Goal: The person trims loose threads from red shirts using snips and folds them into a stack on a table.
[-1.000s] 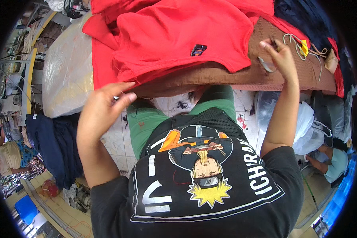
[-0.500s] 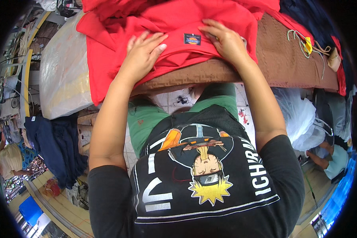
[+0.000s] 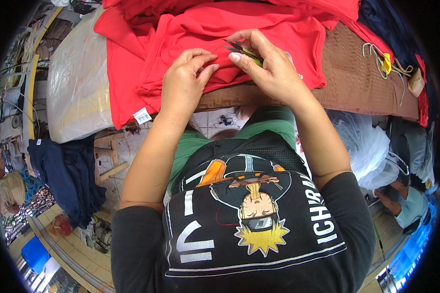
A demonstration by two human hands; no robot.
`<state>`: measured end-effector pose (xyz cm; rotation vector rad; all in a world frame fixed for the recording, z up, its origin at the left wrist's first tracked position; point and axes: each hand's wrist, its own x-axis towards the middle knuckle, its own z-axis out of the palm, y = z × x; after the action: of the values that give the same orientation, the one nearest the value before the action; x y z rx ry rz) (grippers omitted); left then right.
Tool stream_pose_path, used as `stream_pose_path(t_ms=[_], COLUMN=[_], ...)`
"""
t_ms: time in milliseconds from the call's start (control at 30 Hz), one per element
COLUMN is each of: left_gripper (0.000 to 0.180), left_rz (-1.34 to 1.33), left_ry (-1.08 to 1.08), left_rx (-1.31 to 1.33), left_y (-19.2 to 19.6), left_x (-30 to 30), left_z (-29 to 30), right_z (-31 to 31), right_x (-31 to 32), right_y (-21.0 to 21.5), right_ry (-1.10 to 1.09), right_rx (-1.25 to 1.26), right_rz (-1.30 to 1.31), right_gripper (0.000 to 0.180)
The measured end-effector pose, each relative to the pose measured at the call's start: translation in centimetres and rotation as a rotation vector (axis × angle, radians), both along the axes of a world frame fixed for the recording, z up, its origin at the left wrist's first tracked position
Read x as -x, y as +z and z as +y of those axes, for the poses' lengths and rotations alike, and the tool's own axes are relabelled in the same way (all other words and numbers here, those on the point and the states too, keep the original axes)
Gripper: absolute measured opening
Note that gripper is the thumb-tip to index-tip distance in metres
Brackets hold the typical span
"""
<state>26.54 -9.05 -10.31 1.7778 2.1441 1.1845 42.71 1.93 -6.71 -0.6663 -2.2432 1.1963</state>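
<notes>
pointing left, the parted blades of the snips [image 3: 249, 53] sit just beside the left hand [image 3: 188, 80], so a careless squeeze could nick a fingertip. the right hand [image 3: 276, 63] is wrapped round the snips, thumb on the near side, fingers curled on the far side. the left thumb and forefinger are drawn narrow, almost meeting over the cloth; whether they pinch fabric or a thread, i cannot tell.

the red shirt [image 3: 205, 36] lies across the brown table [image 3: 357, 73], under both hands, its near part rumpled. those loose folds are the other danger: one riding up between the blades could end in a hole. red cloth also hangs over the front edge at left, by the white tag [image 3: 142, 115]; its weight, or a brush from the left forearm, could pull the work askew.
</notes>
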Motion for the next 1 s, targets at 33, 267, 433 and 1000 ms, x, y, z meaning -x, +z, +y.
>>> stream_pose_path(t_ms=[33,267,433,1000], left_gripper=[0.018,0.017,0.017,0.047], left_rz=[-0.017,-0.089,-0.192,-0.246], left_ry=[0.017,0.061,0.078,-0.731], left_rx=[0.026,0.156,0.138,0.033], left_y=[-0.2,-0.3,-0.4,14.7], left_x=[-0.1,0.6,0.9,7.6], left_z=[0.0,0.6,0.9,-5.2], right_z=[0.2,0.9,0.7,0.6], right_x=[0.2,0.3,-0.1,-0.3], right_y=[-1.2,-4.9,-4.1,-0.6], right_ry=[-0.005,0.017,0.039,-0.058], right_rx=[0.031,0.281,0.251,-0.216], right_rz=[0.069,0.175,0.030,0.003], right_gripper=[0.033,0.028,0.019,0.022])
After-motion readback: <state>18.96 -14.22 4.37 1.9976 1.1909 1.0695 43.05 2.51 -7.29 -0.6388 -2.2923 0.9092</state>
